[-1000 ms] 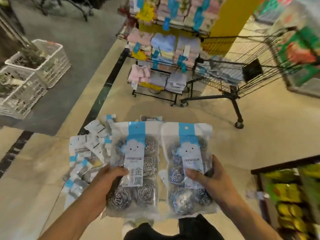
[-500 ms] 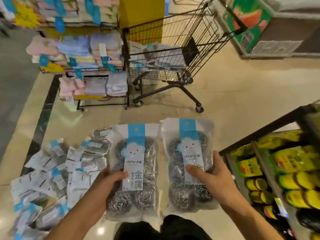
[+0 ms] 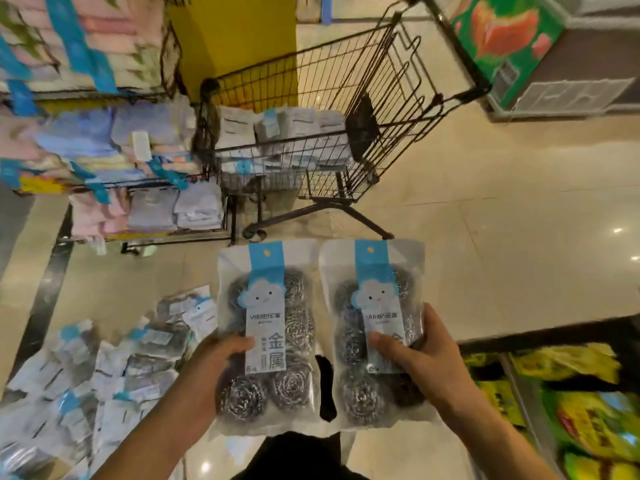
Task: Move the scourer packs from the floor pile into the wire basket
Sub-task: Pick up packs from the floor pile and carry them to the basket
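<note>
the view has swung from the floor pile point(image 3: 104, 368) toward the wire trolley basket point(image 3: 311, 140), now ahead of both hands. left hand point(image 3: 211, 362) and right hand point(image 3: 415, 358) each pinch a steel scourer pack point(image 3: 266, 341), thumb across the front; carrying is underway.

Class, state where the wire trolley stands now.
Head view, upper centre: the wire trolley stands before the yellow pillar, right of the cloth rack.

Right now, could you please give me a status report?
Left hand grips one scourer pack, right hand another. Wire basket ahead, partly loaded. Path clear.
</note>
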